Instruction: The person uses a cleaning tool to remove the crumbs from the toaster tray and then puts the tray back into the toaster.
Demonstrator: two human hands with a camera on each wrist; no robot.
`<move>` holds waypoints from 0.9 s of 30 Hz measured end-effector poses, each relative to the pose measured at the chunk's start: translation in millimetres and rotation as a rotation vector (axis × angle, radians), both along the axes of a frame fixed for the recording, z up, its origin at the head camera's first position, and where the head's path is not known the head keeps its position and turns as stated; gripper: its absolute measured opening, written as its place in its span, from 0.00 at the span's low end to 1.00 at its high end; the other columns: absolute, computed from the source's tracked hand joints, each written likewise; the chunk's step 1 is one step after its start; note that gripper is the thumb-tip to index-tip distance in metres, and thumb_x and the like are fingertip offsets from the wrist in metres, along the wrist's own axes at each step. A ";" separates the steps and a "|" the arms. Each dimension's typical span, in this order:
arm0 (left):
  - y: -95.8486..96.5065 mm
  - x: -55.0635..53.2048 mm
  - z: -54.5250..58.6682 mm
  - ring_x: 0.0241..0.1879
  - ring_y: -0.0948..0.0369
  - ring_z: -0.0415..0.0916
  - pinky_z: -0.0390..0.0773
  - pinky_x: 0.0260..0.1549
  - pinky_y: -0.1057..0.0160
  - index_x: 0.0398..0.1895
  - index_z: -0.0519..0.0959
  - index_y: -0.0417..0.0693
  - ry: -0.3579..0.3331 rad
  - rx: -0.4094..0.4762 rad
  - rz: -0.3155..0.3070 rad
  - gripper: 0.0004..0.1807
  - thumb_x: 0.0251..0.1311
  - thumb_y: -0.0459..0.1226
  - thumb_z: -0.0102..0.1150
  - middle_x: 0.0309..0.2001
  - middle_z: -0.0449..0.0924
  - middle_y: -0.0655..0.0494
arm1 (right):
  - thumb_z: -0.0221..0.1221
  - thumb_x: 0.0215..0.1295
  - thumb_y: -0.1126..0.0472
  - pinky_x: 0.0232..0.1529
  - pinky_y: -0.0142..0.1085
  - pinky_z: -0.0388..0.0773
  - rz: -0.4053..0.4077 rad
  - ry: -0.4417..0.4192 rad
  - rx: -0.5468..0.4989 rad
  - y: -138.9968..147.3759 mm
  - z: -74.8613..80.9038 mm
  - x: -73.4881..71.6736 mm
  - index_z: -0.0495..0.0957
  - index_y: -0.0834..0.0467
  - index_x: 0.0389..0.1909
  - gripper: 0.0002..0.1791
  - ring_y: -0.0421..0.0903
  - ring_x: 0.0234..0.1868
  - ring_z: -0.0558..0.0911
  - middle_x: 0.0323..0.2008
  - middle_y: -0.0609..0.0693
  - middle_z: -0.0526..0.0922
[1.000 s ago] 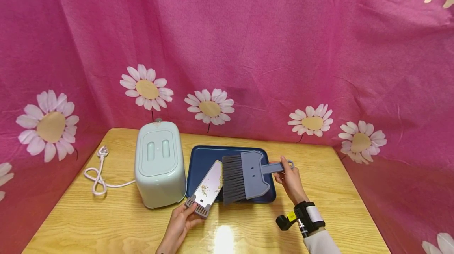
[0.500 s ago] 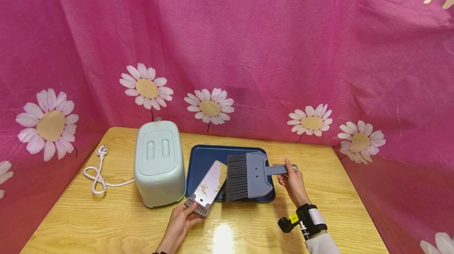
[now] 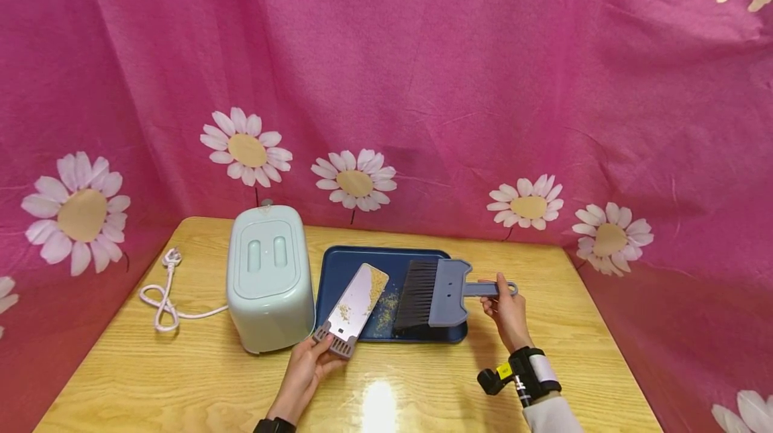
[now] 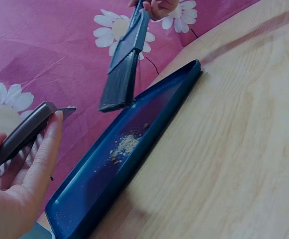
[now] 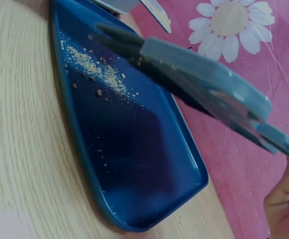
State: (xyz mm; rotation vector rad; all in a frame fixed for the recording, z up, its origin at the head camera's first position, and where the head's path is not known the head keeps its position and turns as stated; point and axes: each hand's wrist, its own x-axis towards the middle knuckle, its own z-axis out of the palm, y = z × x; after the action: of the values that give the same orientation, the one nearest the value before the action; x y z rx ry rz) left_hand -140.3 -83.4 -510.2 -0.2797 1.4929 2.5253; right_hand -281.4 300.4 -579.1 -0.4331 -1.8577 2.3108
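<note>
Above the navy tray, a grey brush is held by the right hand, its grip clamped on the handle near the looped end. In the head view the brush's long axis is laid nearly straight across: the handle is pointed right, and the dark bristles are pointed left, toward the pan. In the left wrist view the bristles are seen lowermost, raised clear of the tray's floor.

The pan is held over the tray's left part by the left hand; the grip is clamped on its slotted end, thumb above and fingers beneath. Its long axis is slanted, the slotted end pointed to the near left and the other end to the far right. Crumbs are borne on it, mostly at the far end; more are strewn in the tray between pan and brush, toward the near rim.

Just left of the tray, a pale toaster is stood upright on the wooden surface, its white cord looped out to the left.
</note>
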 end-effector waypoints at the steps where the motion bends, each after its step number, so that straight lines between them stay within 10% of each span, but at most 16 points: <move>1: 0.1 -0.8 0.5 0.37 0.59 0.76 0.77 0.40 0.56 0.59 0.49 0.18 -0.002 -0.008 0.003 0.26 0.65 0.31 0.40 0.45 0.74 0.39 | 0.50 0.56 0.35 0.13 0.25 0.68 -0.024 0.006 0.003 0.3 1.8 0.8 0.78 0.64 0.42 0.34 0.36 0.14 0.71 0.16 0.48 0.77; 5: 0.7 -3.7 2.1 0.38 0.59 0.76 0.77 0.40 0.56 0.59 0.51 0.18 -0.010 -0.026 0.014 0.25 0.65 0.31 0.40 0.47 0.73 0.36 | 0.46 0.61 0.39 0.16 0.25 0.70 0.025 0.093 -0.010 -4.6 31.2 14.0 0.80 0.61 0.42 0.30 0.36 0.17 0.73 0.18 0.47 0.78; 13: 5.6 -7.8 7.8 0.39 0.59 0.76 0.77 0.41 0.56 0.58 0.50 0.18 -0.008 -0.001 0.002 0.27 0.65 0.31 0.41 0.51 0.68 0.30 | 0.41 0.66 0.44 0.17 0.23 0.63 0.119 0.066 -0.082 -71.3 139.8 51.9 0.82 0.52 0.26 0.25 0.34 0.13 0.67 0.12 0.44 0.72; 27: 8.4 -12.6 11.1 0.39 0.59 0.75 0.76 0.42 0.55 0.58 0.49 0.17 0.017 0.019 -0.026 0.28 0.64 0.32 0.43 0.45 0.73 0.39 | 0.45 0.63 0.41 0.14 0.27 0.52 0.303 0.066 0.172 -126.2 148.0 33.8 0.80 0.66 0.31 0.30 0.37 0.11 0.61 0.08 0.45 0.66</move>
State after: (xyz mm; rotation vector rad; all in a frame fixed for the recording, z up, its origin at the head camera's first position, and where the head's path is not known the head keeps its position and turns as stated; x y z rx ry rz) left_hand -152.9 -75.0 -499.1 -0.2346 1.4689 2.5261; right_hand -247.6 174.2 -431.0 -0.0541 -2.1966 2.2790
